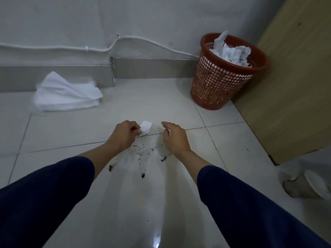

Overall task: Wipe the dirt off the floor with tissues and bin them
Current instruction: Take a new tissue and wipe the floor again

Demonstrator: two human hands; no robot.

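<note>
Tissue in curled left fingers, right fingers loose

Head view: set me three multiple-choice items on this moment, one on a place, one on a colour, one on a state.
1. Where does the tissue stack lie?
A. by the wall, on the left
B. on the person's sleeve
C. against the wooden panel

2. What colour is the bin?
A. blue
B. red
C. grey

3. What is the left hand doing?
A. lying flat on the floor
B. hanging idle
C. pinching a small tissue

Answers:
1 A, the stack sits at the foot of the wall, far left.
2 B, its mesh side is red.
3 C, the fingers curl on the white piece just beyond the dirt.
</note>
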